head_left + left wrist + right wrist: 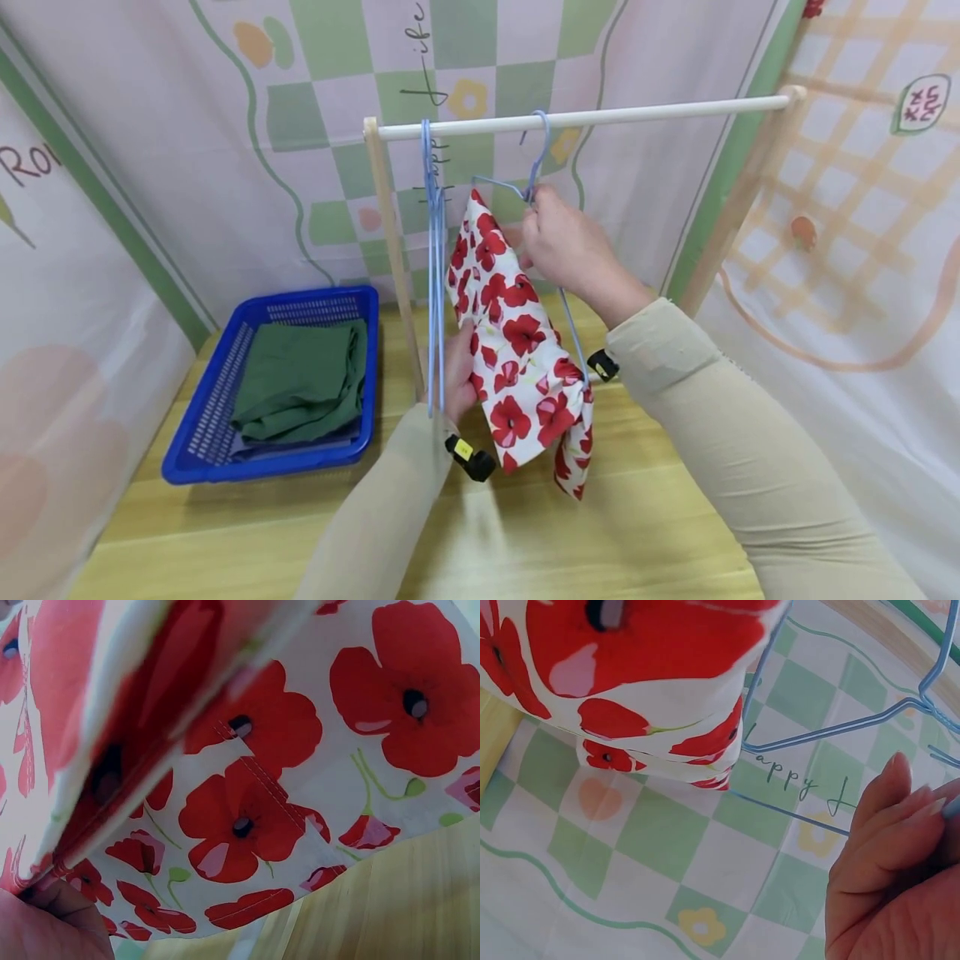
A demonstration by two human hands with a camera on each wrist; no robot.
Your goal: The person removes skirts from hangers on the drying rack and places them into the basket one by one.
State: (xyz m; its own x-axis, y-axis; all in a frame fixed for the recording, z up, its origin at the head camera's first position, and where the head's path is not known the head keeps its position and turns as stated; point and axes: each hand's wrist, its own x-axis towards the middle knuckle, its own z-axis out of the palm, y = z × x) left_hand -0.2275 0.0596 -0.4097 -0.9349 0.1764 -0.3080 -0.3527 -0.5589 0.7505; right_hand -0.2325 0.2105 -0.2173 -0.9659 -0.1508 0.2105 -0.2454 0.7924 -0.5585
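A white cloth piece with red poppies [517,333] hangs slantwise, partly over a blue wire hanger [534,171]. The hanger's hook loops over the white rail. My right hand [566,242] grips this hanger just below its hook; in the right wrist view, the curled fingers [900,832] are beside the wire. My left hand [459,371] is at the cloth's left side, behind other hangers. In the left wrist view, the left hand [60,919] pinches the cloth's folded edge, and a stitched patch shows on the fabric. One hanger arm stands out from the cloth on the right.
Several blue hangers [435,275] hang together at the left end of the white rail [660,113], which wooden posts [390,242] hold up. Left of the rack, a blue basket [174,467] holds folded dark green cloth [300,375]. Everything stands on a wooden table [585,542] before printed curtains.
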